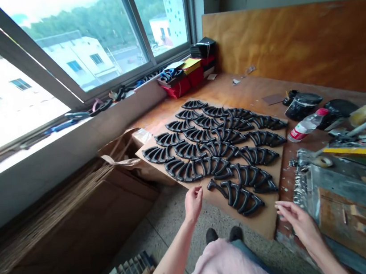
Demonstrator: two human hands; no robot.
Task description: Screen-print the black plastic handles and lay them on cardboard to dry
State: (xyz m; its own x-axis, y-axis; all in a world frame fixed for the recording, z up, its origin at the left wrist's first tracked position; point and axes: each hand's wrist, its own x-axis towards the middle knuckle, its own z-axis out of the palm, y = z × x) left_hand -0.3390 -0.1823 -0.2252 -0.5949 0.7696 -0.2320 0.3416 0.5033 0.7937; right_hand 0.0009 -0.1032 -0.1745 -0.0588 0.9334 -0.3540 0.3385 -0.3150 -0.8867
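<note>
Many glossy black curved handle-like pieces [187,168] lie in nested, fanned rows on a brown cardboard sheet [249,229]. My left hand [193,204] hovers at the sheet's near edge, left of the closest black pieces [241,196]. Its thumb and fingertips are pinched together, and anything between them is too small to make out. Beyond the sheet's right edge is my right hand [296,217], thumb against the forefinger. A tiny pale spot shows at its fingertips, but I cannot tell what it is. Neither hand touches the black pieces.
To the right stand a red-capped plastic bottle [308,126], black tubs [303,105] and a tape roll [322,162] beside a plastic-covered board [357,208]. Stacked cardboard [63,224] leans below the window at left. Red boxes [182,83] sit at the back.
</note>
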